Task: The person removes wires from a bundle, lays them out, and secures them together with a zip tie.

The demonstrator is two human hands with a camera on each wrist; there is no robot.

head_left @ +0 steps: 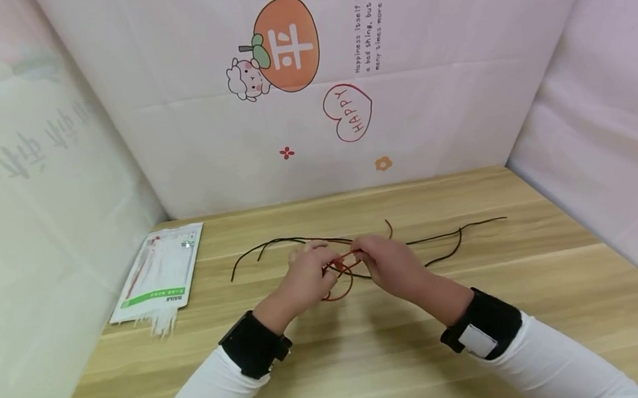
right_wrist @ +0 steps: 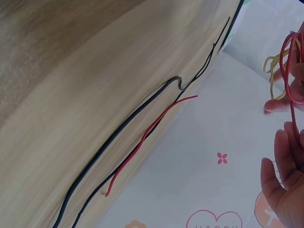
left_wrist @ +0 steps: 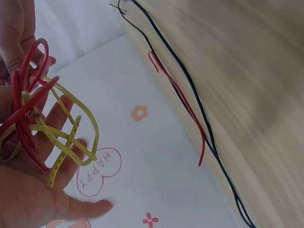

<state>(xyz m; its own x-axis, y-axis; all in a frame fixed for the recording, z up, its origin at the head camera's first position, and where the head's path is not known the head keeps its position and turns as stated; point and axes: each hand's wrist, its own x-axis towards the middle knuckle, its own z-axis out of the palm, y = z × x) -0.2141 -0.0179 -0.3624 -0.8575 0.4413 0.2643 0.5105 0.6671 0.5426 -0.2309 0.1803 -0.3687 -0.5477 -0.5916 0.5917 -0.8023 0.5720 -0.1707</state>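
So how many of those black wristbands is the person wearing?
2. One black band sits just behind the left hand; the other band, with a white patch, sits just behind the right hand. None seems hidden.

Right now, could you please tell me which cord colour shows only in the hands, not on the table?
The yellow cord, tangled with a red cord in the left hand; another red cord lies on the table with the black cords.
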